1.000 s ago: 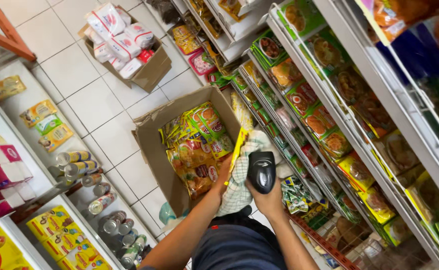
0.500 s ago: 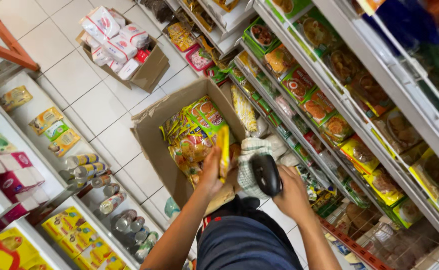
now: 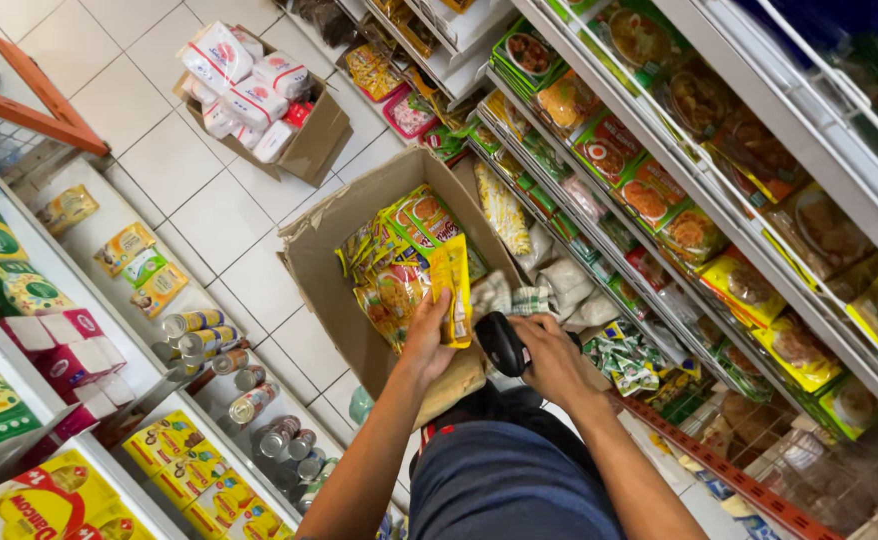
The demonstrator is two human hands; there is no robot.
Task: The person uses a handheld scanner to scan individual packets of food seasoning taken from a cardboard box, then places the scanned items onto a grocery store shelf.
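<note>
Between our fingers, the left hand (image 3: pixel 427 335) pinches a flat yellow packet (image 3: pixel 452 290), glossy and crinkly, upright over the open cardboard box (image 3: pixel 324 265). Our right hand (image 3: pixel 551 362) is wrapped tight around a black handheld scanner (image 3: pixel 504 343), its rounded head close beside the packet; the fingers hide most of the grip, so we can't make out the trigger. Inside the box more yellow-green packets (image 3: pixel 399 255) lie jumbled, the lower ones covered. Our dark lap blocks the box's near corner. At right, metal shelves (image 3: pixel 719 215) hold shiny pouches, cut off by the edge.
</note>
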